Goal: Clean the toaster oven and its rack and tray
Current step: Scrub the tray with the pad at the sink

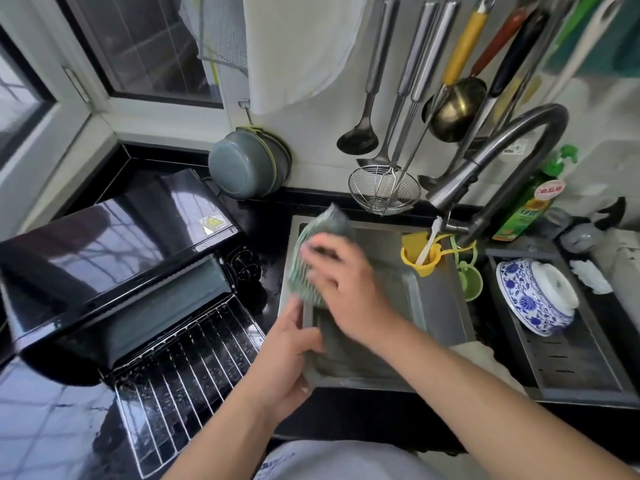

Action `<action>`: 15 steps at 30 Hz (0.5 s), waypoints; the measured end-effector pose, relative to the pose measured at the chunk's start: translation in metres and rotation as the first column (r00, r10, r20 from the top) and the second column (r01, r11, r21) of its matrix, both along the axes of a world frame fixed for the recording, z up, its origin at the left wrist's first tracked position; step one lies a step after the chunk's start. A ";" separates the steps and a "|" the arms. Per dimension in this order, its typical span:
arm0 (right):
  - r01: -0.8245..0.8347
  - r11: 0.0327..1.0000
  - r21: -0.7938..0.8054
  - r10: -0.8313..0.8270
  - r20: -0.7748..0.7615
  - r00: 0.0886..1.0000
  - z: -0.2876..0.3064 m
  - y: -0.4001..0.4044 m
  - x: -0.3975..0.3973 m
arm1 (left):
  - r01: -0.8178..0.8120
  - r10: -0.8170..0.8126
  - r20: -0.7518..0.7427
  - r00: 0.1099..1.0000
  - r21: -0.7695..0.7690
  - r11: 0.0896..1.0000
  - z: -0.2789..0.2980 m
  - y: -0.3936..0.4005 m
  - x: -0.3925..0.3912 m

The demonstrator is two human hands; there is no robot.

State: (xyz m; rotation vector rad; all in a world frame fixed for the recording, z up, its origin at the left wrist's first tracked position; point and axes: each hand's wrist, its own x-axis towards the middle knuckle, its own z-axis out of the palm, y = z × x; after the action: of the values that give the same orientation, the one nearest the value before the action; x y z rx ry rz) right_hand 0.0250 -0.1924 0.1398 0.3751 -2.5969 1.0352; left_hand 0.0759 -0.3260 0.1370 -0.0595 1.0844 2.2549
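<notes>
Two hands over the steel sink (294,237) at centre. Left hand (287,344) grips the left rim of the grey rectangular metal baking tray (349,362), which sits tilted in the sink. Right hand (343,285) presses a green-and-grey scrubbing cloth (311,244) onto the tray's upper left corner; fingers blurred, so exact grasp on the cloth unclear.

Black glossy toaster oven (114,258) at 9 o'clock on the black counter, door down. Chrome wire rack (187,372) lies on the open door at 8 o'clock, wet, just beside the left forearm.

Around:
- Curved dark-metal tap (512,161) arches over the sink at 2 o'clock, spout above the tray's far side.
- Yellow plastic holder (420,254) with a white toothbrush (429,240) hangs on the sink's far wall, near the right hand.
- Blue-and-white porcelain bowl (533,299), upside down on the dark drain tray (571,368) at 3 o'clock.
- Green detergent bottle (526,209) behind the tap.
- Steel ladles and wire skimmer (384,185) hang at 12 o'clock.
- Grey pot (246,164) leans on the wall at 11 o'clock.
</notes>
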 end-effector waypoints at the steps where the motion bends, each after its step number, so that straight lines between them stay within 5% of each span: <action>1: 0.085 0.996 -0.030 -0.085 0.016 0.996 0.004 0.000 -0.008 | 0.021 -0.021 0.003 1.000 0.014 1.000 0.001 0.002 -0.001; 8: -0.056 0.992 -0.112 0.071 0.132 0.989 0.015 -0.014 0.020 | -0.072 0.042 0.109 0.993 0.286 0.955 -0.003 -0.010 -0.011; 11: 0.037 0.984 -0.176 -0.010 0.151 0.988 0.022 -0.014 0.003 | -0.058 0.007 0.157 0.988 0.323 0.945 -0.004 -0.009 -0.012; 15: -0.168 0.977 -0.129 0.194 0.224 0.955 0.020 -0.023 0.062 | -0.202 0.138 0.222 0.965 0.298 0.933 -0.004 -0.017 -0.026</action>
State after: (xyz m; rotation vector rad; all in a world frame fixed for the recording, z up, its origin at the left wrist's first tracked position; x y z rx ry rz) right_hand 0.0866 -0.2159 0.1596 0.4992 -2.7367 1.3533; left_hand 0.0500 -0.3428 0.1325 -0.2476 0.6214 2.4920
